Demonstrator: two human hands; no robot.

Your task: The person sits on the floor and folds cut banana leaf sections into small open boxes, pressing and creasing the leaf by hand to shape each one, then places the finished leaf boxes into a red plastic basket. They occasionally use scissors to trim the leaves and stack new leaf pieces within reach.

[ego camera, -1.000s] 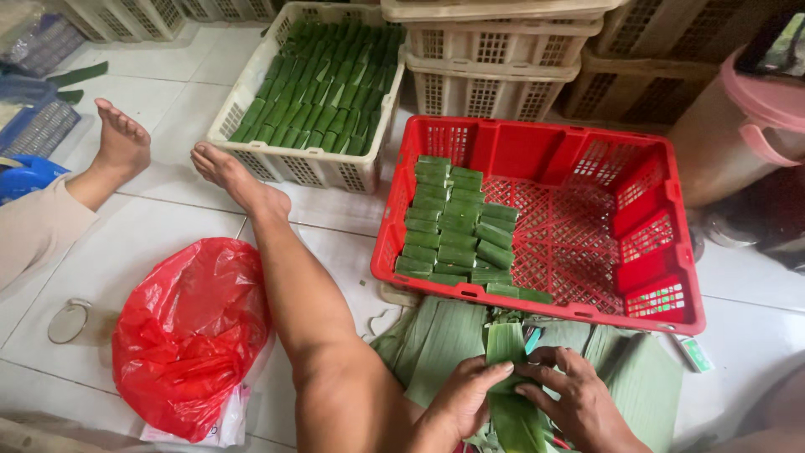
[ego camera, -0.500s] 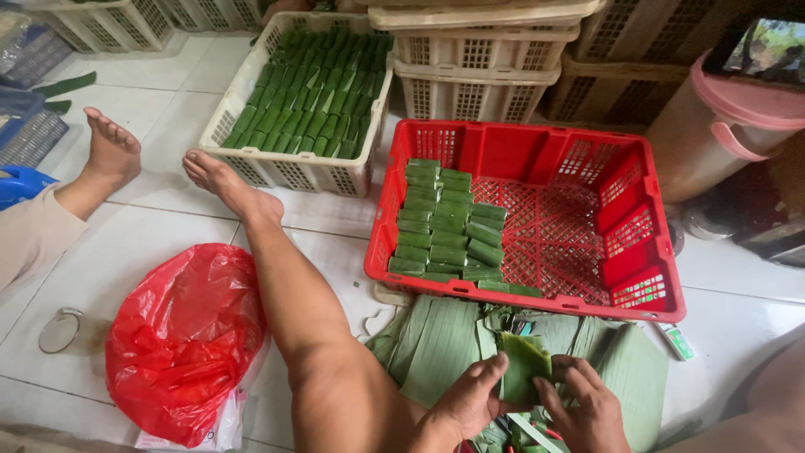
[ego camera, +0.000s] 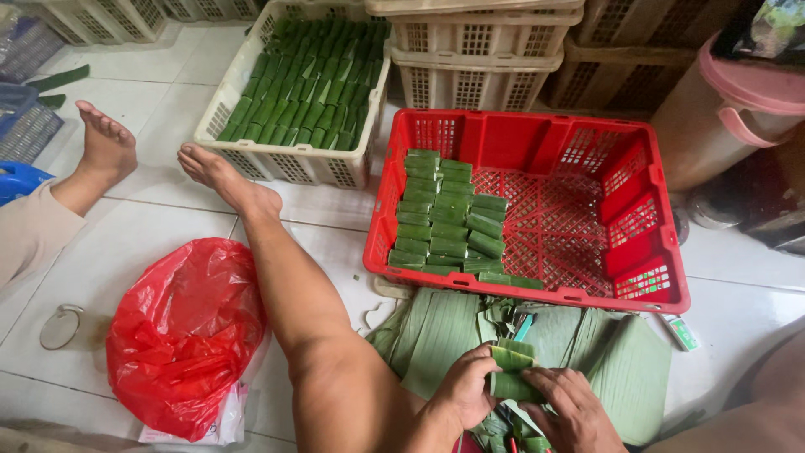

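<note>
Head view, one item in hand: I see a green leaf-wrapped packet (ego camera: 511, 373) held low centre, just above a spread of banana leaves (ego camera: 436, 335) on the tiled floor (ego camera: 151, 252). Left hand (ego camera: 465, 390) closed on packet's left end, thumb on top; right hand (ego camera: 570, 407) closed on its lower right edge w/ fingers underneath. Hands close together, both gripping same packet; top flap of leaf sticks up folded. Red crate (ego camera: 587, 201) directly beyond the leaves, approx. left third filled w/ finished packets (ego camera: 444, 222) stacked in rows, right part bare mesh. Cream crate (ego camera: 293, 164) behind-left, full of similar green packets in rows. More cream crates (ego camera: 478, 50) stacked at back. Red plastic bag (ego camera: 180, 335) on floor to left of person's bare leg (ego camera: 285, 285). Pink-lidded bucket (ego camera: 729, 109) at right. Second foot (ego camera: 105, 151) far left. Small round ring (ego camera: 60, 327) on floor beside bag.
</note>
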